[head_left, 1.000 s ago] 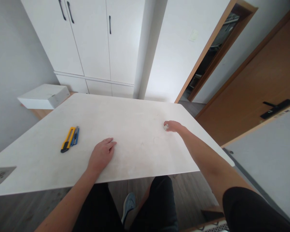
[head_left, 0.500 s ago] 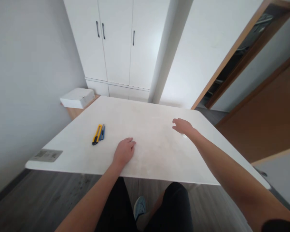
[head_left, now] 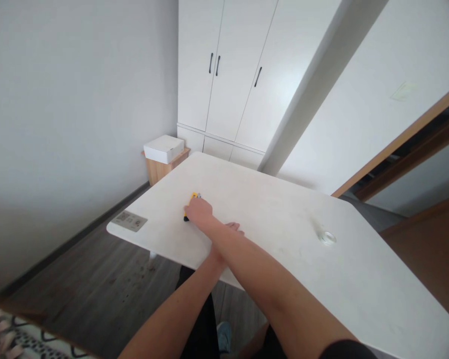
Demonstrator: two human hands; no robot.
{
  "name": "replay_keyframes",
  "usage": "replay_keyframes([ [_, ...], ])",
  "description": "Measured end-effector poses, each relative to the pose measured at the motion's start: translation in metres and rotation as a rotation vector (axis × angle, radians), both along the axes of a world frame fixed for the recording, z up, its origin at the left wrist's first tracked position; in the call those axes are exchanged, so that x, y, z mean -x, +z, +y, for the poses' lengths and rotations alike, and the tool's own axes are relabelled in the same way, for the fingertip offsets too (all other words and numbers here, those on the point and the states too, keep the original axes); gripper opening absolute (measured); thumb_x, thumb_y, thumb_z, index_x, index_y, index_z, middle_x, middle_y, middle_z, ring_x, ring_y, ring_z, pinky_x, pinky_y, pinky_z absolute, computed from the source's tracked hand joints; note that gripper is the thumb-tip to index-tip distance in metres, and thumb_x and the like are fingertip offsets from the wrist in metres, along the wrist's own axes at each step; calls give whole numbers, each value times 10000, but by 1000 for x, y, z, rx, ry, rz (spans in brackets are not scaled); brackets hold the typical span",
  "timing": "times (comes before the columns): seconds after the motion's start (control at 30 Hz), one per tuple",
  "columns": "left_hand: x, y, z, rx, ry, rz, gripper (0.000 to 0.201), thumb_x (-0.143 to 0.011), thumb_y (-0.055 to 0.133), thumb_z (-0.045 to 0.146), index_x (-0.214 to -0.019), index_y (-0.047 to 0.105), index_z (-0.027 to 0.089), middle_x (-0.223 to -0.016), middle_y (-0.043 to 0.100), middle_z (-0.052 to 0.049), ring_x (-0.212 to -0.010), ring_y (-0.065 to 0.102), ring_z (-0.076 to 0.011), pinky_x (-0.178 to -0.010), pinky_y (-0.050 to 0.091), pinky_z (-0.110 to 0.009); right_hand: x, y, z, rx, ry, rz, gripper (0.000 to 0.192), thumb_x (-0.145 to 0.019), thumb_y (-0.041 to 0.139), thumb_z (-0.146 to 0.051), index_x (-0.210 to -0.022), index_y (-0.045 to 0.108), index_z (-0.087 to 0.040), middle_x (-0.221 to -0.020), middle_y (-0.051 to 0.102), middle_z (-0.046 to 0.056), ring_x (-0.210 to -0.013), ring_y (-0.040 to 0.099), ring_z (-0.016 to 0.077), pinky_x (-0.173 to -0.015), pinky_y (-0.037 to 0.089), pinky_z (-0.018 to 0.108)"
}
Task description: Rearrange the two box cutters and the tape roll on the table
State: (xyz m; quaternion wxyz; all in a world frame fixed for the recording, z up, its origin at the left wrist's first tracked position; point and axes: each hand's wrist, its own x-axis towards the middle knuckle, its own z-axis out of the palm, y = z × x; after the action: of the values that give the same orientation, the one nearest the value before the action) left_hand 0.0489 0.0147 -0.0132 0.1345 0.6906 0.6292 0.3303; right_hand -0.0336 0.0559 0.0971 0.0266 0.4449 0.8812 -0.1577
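My right hand (head_left: pixel 199 209) reaches across to the left and is closed over a yellow utility knife (head_left: pixel 194 195), with the thumb along its left side. The yellow frame shows above the hand and the black end below it. A blue utility knife (head_left: pixel 199 196) lies right beside it, with only its tip showing past my knuckles. Under my right forearm rests my left hand (head_left: pixel 234 228), flat on the white table (head_left: pixel 276 199). Its fingertips stick out with nothing in them; the rest is hidden by the forearm.
A clear, round ring-like thing (head_left: pixel 328 238), perhaps a tape roll, lies on the table's right part. A printed label (head_left: pixel 129 221) sits at the left corner. Beyond the table stand a white box (head_left: pixel 164 148) on a wooden cabinet (head_left: pixel 157 170) and a white wardrobe (head_left: pixel 242 65).
My right hand has moved from beside the clear ring on the right, over my left arm, onto the utility knives. The view has turned left. My left hand still rests on the table.
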Motion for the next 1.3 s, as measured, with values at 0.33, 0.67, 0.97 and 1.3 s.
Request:
replay_keyframes([
  [0.33,-3,15,8,25,-25,207,270,-855,515,183,-1006,739,185,-1362,610,-115,-1301,520,-260,-1133,376,-424,14,-18,-16,-90,-31,25,337,-976,377,-136,-1240,586,-151,-1264,591,189,-1069,655,244,-812,574,387],
  [0.67,5,14,4,-46,-19,247,350,-894,466,160,-1156,698,167,-1318,636,-134,-1267,554,-280,-1140,353,-478,-82,8,1,-61,57,110,271,-890,508,-202,-1109,664,-169,-1185,624,115,-928,653,215,-744,547,330],
  [0.97,-1,36,-3,-135,-27,359,389,-915,401,219,-1085,744,153,-1240,683,-138,-1174,621,-256,-1069,451,-414,-413,12,54,-162,-422,-196,247,-889,557,-137,-1085,687,-210,-1154,628,71,-1010,607,179,-781,426,251],
  [1.3,1,35,-3,-143,-24,333,397,-914,394,263,-1085,741,178,-1236,689,-110,-1163,629,-249,-1066,465,-426,-503,0,58,-177,-607,-181,273,-902,578,-159,-1123,703,-259,-1175,611,69,-1009,605,178,-752,420,246],
])
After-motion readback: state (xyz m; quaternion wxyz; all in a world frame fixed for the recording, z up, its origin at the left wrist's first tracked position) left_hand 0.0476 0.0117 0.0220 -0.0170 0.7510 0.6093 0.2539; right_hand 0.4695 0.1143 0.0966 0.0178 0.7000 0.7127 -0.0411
